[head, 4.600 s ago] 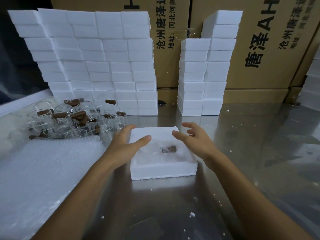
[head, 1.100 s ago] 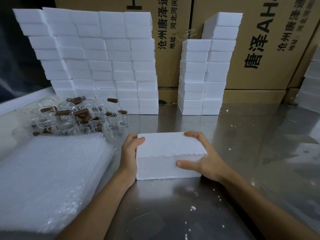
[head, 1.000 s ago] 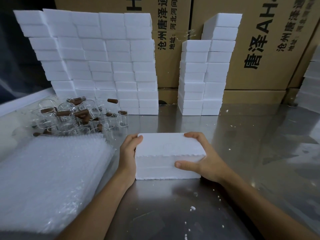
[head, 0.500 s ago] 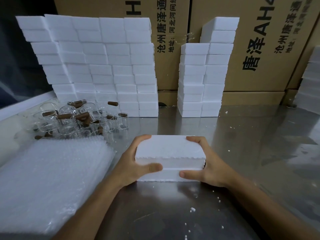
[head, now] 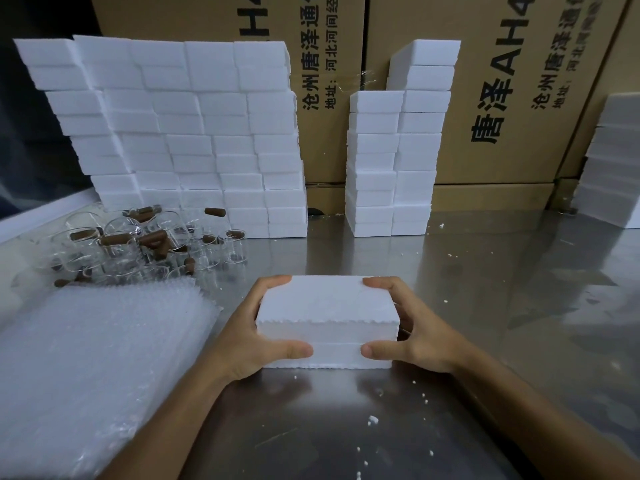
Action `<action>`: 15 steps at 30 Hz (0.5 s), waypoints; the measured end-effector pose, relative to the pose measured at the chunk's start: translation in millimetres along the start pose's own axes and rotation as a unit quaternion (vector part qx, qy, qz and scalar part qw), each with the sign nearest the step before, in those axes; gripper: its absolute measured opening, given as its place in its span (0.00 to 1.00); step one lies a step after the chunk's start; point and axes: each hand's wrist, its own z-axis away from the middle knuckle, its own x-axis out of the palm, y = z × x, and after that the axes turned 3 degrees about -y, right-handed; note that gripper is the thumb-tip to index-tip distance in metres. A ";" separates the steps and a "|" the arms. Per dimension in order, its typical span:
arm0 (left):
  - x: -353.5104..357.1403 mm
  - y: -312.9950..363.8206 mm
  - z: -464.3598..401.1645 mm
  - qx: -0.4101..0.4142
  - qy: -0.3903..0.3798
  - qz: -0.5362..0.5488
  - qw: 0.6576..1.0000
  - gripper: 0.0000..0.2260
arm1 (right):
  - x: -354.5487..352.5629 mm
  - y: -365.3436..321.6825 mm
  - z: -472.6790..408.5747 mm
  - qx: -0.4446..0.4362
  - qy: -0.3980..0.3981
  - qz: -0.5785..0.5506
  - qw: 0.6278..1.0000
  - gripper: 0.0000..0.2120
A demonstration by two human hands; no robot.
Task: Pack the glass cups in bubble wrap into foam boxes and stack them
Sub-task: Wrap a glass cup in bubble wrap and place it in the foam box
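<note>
A closed white foam box (head: 327,313), lid on its base, sits at the middle of the steel table (head: 502,306). My left hand (head: 252,336) grips its left end, thumb on the front face and fingers over the far edge. My right hand (head: 412,337) grips the right end the same way. What lies inside the box is hidden. Several glass cups with brown handles (head: 145,245) lie in a heap at the back left. A stack of bubble wrap sheets (head: 90,368) lies at the near left.
A wide wall of stacked foam boxes (head: 187,140) stands at the back left, and a narrower double stack (head: 394,147) at the back middle. More foam boxes (head: 613,168) stand at the far right. Cardboard cartons (head: 502,81) line the back. Foam crumbs dot the table.
The open box with the wrapped cup now carries its lid. Both hands shifted from the box's sides to gripping its ends with thumbs on the front face.
</note>
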 end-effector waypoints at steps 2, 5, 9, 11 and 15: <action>1.4 -1.5 -0.4 -0.004 0.001 -0.002 1.000 0.41 | 0.7 0.7 0.4 -0.001 0.005 0.000 1.000 0.38; 4.0 -4.7 -2.0 -0.016 0.027 0.008 0.999 0.38 | 8.1 2.4 -0.3 0.002 0.065 -0.002 0.998 0.39; 13.7 -6.4 -5.6 -0.028 0.119 0.032 0.992 0.36 | 19.8 6.2 -6.6 0.010 0.130 -0.020 0.991 0.41; 28.3 -2.8 -9.7 -0.042 0.206 0.071 0.975 0.38 | 21.4 6.1 -9.5 0.018 0.161 -0.055 0.985 0.41; 63.3 18.5 -17.3 -0.124 0.237 0.343 0.900 0.41 | 27.9 4.5 -9.2 0.020 0.194 -0.050 0.979 0.39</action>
